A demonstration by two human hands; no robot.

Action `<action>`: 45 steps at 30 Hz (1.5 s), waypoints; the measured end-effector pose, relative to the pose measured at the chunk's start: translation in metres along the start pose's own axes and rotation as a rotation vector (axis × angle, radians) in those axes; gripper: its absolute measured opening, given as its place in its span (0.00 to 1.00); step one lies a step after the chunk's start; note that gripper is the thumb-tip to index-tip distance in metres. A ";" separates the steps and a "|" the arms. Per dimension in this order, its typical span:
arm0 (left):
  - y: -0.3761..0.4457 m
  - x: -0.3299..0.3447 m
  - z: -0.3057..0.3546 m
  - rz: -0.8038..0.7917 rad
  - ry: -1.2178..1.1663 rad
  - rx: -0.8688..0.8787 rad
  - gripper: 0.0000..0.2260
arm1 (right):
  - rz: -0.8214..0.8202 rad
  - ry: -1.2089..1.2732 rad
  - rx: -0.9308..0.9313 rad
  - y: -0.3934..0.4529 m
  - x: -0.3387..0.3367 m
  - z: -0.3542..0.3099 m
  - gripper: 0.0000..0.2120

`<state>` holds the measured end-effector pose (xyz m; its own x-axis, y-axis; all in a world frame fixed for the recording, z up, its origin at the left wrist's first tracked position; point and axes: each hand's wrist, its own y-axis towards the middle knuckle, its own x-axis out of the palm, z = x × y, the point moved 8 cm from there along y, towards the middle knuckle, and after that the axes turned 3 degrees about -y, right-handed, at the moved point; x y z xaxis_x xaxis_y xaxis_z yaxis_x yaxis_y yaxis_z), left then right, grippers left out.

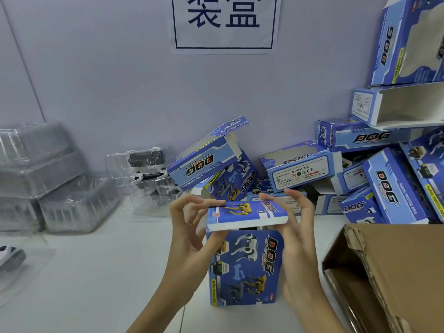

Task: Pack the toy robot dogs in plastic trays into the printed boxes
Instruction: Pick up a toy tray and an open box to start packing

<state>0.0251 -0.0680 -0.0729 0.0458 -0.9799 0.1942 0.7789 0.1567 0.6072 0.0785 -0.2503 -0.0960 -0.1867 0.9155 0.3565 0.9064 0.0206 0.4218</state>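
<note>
At the middle of the white table (101,272), a printed box (245,267) stands upright, its top flap (247,215) pinched between both hands: the left hand (189,227) grasps the flap's left end, the right hand (295,224) its right end. Just behind, more printed boxes (374,174) lie heaped toward the right against the pale wall (120,80), some open. To the left stand clear plastic trays (52,179), one tray (146,169) holding what looks like a dark toy dog, though glare blurs it. A brown carton (389,272) gapes at the right, and a paper sign (224,22) hangs on the wall above.
</note>
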 end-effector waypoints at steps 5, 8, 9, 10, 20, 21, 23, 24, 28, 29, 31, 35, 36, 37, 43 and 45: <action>0.000 -0.004 0.002 -0.236 0.325 0.014 0.15 | -0.037 -0.178 -0.058 -0.003 0.002 0.000 0.13; -0.001 -0.005 0.003 -0.215 0.377 0.004 0.17 | -0.071 -0.103 -0.028 -0.007 0.002 0.004 0.16; -0.001 -0.005 0.004 -0.172 0.369 0.003 0.15 | -0.077 -0.063 -0.012 -0.008 0.002 0.004 0.17; -0.001 -0.005 0.003 -0.134 0.360 -0.002 0.13 | -0.080 -0.029 0.007 -0.009 0.003 0.003 0.19; -0.002 0.004 0.004 -0.034 0.252 -0.082 0.12 | -0.064 -0.240 -0.063 -0.015 0.017 -0.009 0.17; -0.002 0.004 0.004 -0.038 0.236 -0.077 0.10 | -0.059 -0.241 -0.059 -0.015 0.017 -0.009 0.17; -0.003 0.002 0.003 -0.034 0.200 -0.078 0.06 | -0.055 -0.251 -0.061 -0.016 0.017 -0.009 0.18; -0.003 0.001 0.002 -0.027 0.190 -0.081 0.06 | -0.056 -0.257 -0.066 -0.016 0.017 -0.009 0.17; -0.003 -0.001 0.002 -0.009 0.182 -0.094 0.08 | -0.061 -0.245 -0.058 -0.016 0.017 -0.009 0.16; -0.003 -0.001 0.002 -0.007 0.180 -0.100 0.08 | -0.059 -0.241 -0.053 -0.016 0.017 -0.009 0.16; -0.003 0.000 0.001 0.004 0.182 -0.112 0.09 | -0.051 -0.242 -0.051 -0.017 0.016 -0.008 0.15; -0.004 0.003 0.002 0.036 0.195 -0.106 0.10 | -0.012 -0.243 -0.064 -0.018 0.016 -0.006 0.14; -0.004 0.003 0.002 0.038 0.189 -0.110 0.10 | -0.002 -0.233 -0.054 -0.019 0.016 -0.005 0.14; -0.004 0.004 0.002 0.035 0.177 -0.120 0.10 | 0.002 -0.209 -0.036 -0.019 0.016 -0.004 0.13; -0.001 0.003 0.003 0.019 0.140 -0.216 0.12 | 0.035 -0.135 -0.030 -0.021 0.018 -0.006 0.21; 0.000 0.003 0.004 0.026 0.137 -0.223 0.13 | 0.032 -0.178 -0.066 -0.021 0.021 -0.009 0.25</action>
<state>0.0224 -0.0705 -0.0692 0.1405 -0.9858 0.0920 0.8943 0.1662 0.4154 0.0523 -0.2350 -0.0901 -0.0832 0.9721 0.2194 0.8828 -0.0303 0.4687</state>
